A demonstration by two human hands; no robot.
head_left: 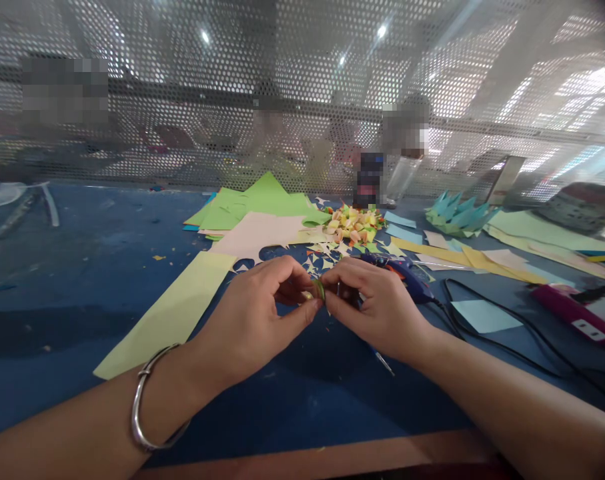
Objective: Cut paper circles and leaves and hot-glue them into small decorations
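Ahead of the left hand [257, 313], across the far side of the blue bench [67, 273], stands a perforated metal screen [302, 40], with blurred shapes behind it. Beyond the right hand [387, 310], near the screen, are a dark upright object [369, 179] and, just beside it, a clear container [403, 181]. Farther to that hand's right sit a blue-green pointed paper form [457, 215] and a blurred greyish rounded object [585, 208]. Nearer, right of the same hand, a black cord [525, 362] curves around a light blue sheet [487, 316] toward a magenta power strip [572, 317].
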